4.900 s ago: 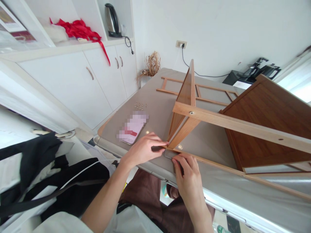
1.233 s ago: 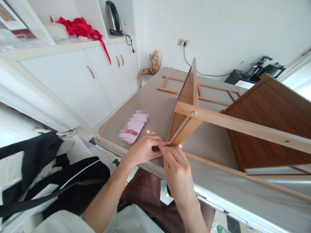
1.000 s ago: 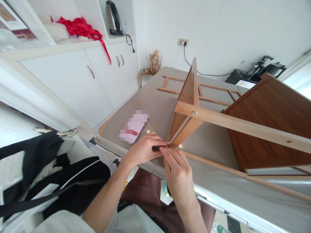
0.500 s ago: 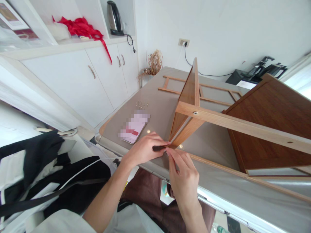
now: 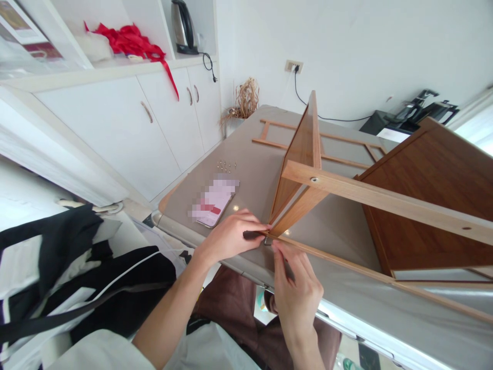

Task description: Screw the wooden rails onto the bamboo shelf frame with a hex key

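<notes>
A wooden frame with a flat panel (image 5: 301,149) stands on the table, one long rail (image 5: 385,198) running off to the right. At its low near corner my left hand (image 5: 234,234) is closed, thumb and fingers pinching the end of the lower wooden rail (image 5: 331,255). Just right of that, my right hand (image 5: 298,280) pinches a small bent metal hex key (image 5: 267,241), whose other end meets the corner joint. Whether a screw sits there is hidden by the fingers.
Left of the frame lie a phone (image 5: 213,203) and several small screws (image 5: 227,166). A slatted wooden frame (image 5: 342,161) lies behind, and a dark brown wooden panel (image 5: 427,200) leans at right. Dark clothes (image 5: 127,288) hang beside the table's near left edge.
My right hand has moved slightly right and away from my left fingers, so the bent hex key now shows between them. My left hand keeps its hold on the corner.
</notes>
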{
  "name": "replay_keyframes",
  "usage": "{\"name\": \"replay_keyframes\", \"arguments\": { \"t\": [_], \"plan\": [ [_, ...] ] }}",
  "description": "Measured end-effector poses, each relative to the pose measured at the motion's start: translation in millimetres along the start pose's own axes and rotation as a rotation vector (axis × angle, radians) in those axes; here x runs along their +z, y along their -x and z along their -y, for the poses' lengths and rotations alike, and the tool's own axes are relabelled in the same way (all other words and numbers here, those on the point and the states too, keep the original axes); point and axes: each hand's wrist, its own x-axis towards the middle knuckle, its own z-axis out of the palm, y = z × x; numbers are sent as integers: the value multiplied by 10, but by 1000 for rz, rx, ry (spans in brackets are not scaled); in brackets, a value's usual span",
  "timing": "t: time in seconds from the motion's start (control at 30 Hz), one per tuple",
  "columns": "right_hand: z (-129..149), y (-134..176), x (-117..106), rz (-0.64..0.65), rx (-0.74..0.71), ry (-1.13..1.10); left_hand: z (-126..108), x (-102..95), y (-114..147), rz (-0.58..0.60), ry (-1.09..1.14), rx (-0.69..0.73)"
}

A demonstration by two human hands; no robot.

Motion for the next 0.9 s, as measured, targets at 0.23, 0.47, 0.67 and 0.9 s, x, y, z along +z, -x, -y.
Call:
{"name": "replay_keyframes", "arguments": {
  "t": [0.23,0.47,0.67,0.9],
  "plan": [
    [-98,27,-45,4,-26,94,-11,0,5,-4,-14,-5],
    [-230,78,-112,80,-17,229,-17,4,4,-4,-20,-16],
    [-267,74,-106,180,22,189,-9,8,2,-12,-15,-9],
    [-290,39,-99,263,39,83,-19,11,7,-20,-18,-14]
  ]
}}
